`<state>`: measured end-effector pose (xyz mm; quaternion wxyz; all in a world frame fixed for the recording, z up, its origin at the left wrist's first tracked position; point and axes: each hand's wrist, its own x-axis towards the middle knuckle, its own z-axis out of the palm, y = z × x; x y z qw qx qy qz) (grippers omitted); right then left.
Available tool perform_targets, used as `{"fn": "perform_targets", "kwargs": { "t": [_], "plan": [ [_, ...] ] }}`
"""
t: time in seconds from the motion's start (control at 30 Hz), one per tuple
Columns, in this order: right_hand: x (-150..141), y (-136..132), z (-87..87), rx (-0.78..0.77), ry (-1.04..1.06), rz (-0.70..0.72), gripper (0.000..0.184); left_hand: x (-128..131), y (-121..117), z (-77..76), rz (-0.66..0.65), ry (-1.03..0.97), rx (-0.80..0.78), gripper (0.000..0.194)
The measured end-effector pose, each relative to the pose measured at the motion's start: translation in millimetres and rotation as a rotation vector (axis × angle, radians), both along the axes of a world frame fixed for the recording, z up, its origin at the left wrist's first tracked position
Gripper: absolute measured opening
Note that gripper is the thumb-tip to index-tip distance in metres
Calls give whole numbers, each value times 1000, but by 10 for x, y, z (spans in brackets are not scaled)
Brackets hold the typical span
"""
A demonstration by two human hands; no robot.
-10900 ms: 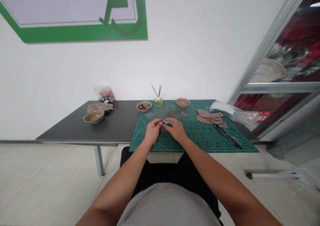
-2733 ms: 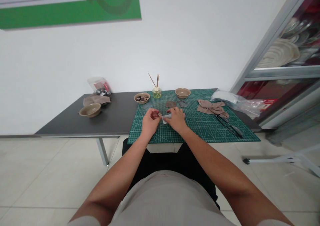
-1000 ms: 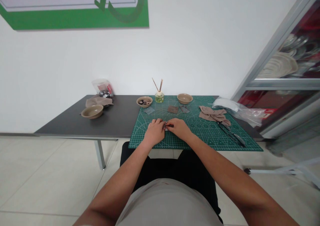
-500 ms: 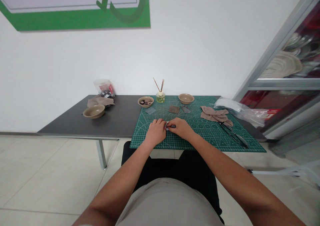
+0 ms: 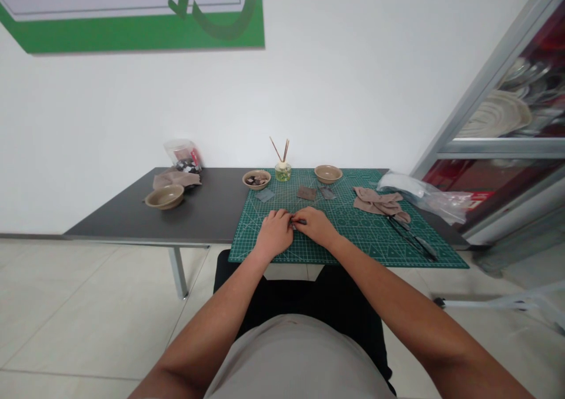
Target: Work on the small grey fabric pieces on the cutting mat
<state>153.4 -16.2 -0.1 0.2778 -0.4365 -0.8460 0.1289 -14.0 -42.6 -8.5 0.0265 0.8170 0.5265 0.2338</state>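
Observation:
My left hand (image 5: 275, 232) and my right hand (image 5: 315, 223) meet over the near part of the green cutting mat (image 5: 344, 240). Between their fingertips is something small, mostly covered by the fingers. A short dark stick-like piece (image 5: 302, 222) shows under the right fingers, which are closed on it; its kind is too small to make out. The left fingers are bent and pressed together at the same spot. Beyond the hands lie a brown square piece (image 5: 306, 193), a clear plastic packet (image 5: 327, 193) and a pale bluish flat packet (image 5: 265, 195).
At the mat's back stand a bowl of small dark and tan pieces (image 5: 256, 180), a reed diffuser (image 5: 283, 171) and another bowl (image 5: 328, 174). Rightward lie a brown cloth (image 5: 380, 202), black long-handled tools (image 5: 410, 238) and a plastic bag (image 5: 428, 196). A third bowl (image 5: 165, 197) and a clear tub (image 5: 183, 155) are leftward.
My right fingers have shifted slightly left, closer to the left fingertips, covering more of the small thing between them. The left hand stays nearly in place.

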Motion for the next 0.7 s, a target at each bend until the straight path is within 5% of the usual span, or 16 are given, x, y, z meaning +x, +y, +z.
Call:
{"fn": "perform_targets", "kwargs": {
  "t": [0.57,0.7],
  "plan": [
    [36,32,-96,78,45,-26,6,26,-70,111,61,105,-70,32],
    [25,9,-91,50,70,91,9,21,-66,107,62,112,-71,31]
  ]
}}
